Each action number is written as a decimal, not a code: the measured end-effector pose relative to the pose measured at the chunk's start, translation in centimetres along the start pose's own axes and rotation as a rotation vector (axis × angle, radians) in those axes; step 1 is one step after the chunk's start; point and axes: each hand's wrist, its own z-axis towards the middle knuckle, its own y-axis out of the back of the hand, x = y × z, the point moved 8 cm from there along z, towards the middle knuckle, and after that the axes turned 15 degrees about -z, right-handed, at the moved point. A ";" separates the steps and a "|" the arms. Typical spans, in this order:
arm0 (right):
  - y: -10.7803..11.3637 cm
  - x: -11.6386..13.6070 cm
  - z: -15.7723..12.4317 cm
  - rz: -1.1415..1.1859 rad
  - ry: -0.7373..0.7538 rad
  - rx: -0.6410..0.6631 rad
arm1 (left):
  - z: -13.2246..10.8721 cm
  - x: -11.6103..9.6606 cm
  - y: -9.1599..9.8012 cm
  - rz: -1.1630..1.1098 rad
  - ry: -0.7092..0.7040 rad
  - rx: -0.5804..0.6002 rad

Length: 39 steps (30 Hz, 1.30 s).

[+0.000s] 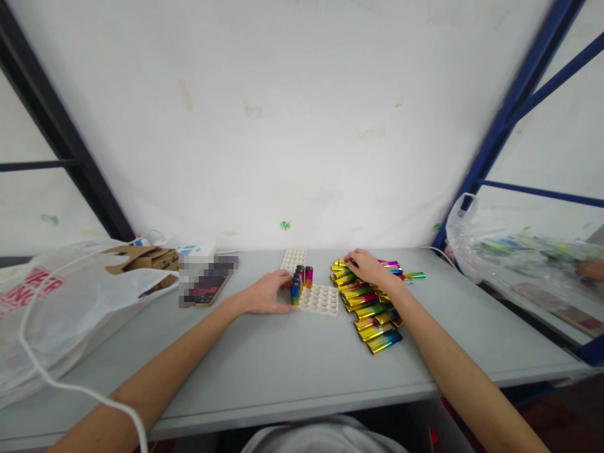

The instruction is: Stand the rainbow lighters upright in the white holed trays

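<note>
A white tray (325,302) with round holes lies on the grey table (292,358). Several shiny rainbow-coloured lighters (302,279) stand upright in its left end. My left hand (267,292) rests beside the tray, fingers curled against the nearest standing lighter (295,294). To the right lies a pile of the same metallic lighters (372,308). My right hand (368,265) lies on top of the pile's far end, fingers bent down onto the lighters. A second white tray (292,258) lies behind the first.
A white plastic bag (51,308) with a cardboard box (144,258) sits at the left, next to a phone (210,286). A clear bag (476,242) hangs by the blue frame (514,94) at the right. Another person's hand (589,269) shows at the far right.
</note>
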 end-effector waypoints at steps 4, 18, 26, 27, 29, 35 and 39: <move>0.4 0.0 0.0 0.058 -0.011 0.009 | 0.0 0.0 0.0 0.005 0.017 0.003; 4.6 2.3 -0.8 0.624 -0.124 -0.337 | 0.1 -0.2 0.0 0.002 0.015 0.008; 4.1 4.6 -0.9 0.902 -0.227 -0.280 | -0.1 -0.2 -0.1 0.013 0.035 0.006; 4.3 5.2 -0.9 0.930 -0.197 -0.274 | -0.1 -0.2 -0.1 0.012 0.030 0.006; 4.7 6.6 -1.1 1.019 -0.120 -0.234 | -0.1 -0.2 0.0 0.003 0.012 0.002; 3.7 8.6 -1.2 1.142 -0.165 -0.136 | -0.1 0.0 0.0 -0.023 0.021 0.001; 3.4 8.1 -1.2 0.953 -0.259 -0.233 | 0.0 0.0 0.0 -0.038 0.032 0.009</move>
